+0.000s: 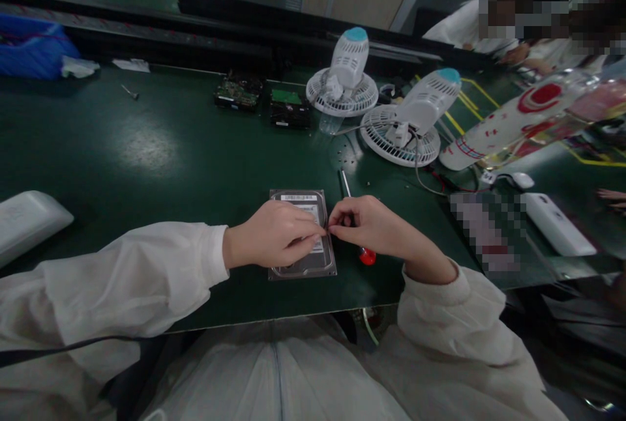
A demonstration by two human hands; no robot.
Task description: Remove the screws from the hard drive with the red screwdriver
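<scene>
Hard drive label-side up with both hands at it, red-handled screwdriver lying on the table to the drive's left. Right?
Not left: the head view shows the red-handled screwdriver lying to the right of the hard drive, partly hidden by the right hand. The rest holds.

There are 3 hard drives (320,261) (238,93) (290,111), 2 white fans (349,66) (426,105) and 1 red-handled screwdriver (367,257).

Left hand (281,235): over the silver rectangular metal hard drive (306,270)!
Right hand (369,222): fingertips right by its right edge.
Far side: two white plastic fans (349,62).
</scene>
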